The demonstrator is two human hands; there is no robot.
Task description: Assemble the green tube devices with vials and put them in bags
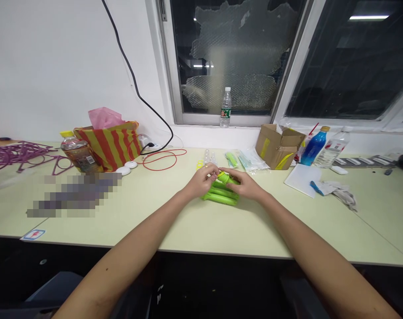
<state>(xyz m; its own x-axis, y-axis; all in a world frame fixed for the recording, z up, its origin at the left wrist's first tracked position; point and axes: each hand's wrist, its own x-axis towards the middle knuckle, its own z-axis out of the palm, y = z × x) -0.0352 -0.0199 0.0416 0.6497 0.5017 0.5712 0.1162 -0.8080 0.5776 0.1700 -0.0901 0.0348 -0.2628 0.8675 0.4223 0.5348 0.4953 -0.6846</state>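
Note:
Bright green plastic tube-shaped parts (221, 198) lie on the table in front of me, and a rounded green plastic piece (225, 178) sits above them. A yellow ring (221, 174) shows at the top of that piece. My left hand (204, 179) has its fingers pinched together at the ring's left edge. From the right, my right hand (244, 184) curls around the rounded green piece. Fingers partly hide the spot where the ring and the green piece meet. Loose yellow rings (199, 165) lie just behind my left hand.
Clear plastic parts (209, 156) and bagged green pieces (232, 159) lie behind my hands. Further right stand a cardboard box (277, 148) and a blue bottle (315, 146), near a glove (337, 191). A striped bag (111, 148) and a red cable (161, 161) are at left.

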